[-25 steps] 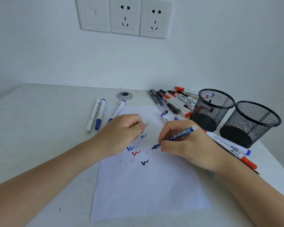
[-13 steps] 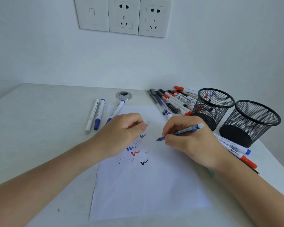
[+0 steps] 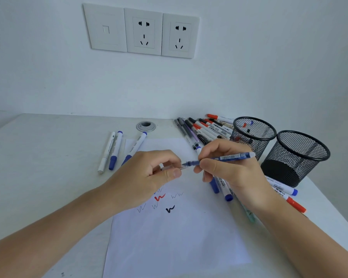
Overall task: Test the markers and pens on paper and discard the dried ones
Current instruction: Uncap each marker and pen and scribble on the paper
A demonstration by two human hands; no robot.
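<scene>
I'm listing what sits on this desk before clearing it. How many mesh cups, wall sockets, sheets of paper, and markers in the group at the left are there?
Mesh cups: 2
Wall sockets: 2
Sheets of paper: 1
Markers at the left: 3
Total: 8

Blank plate (image 3: 106,30) + two sockets (image 3: 143,33) on wall (image 3: 249,67) — cable grommet (image 3: 146,126) in desk (image 3: 48,161).

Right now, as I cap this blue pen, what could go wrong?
The tip of the blue pen in the right hand sits close to the left hand and might ink skin if it misses the clear cap. That hand hangs over squiggles on the paper and could smear them.
</scene>
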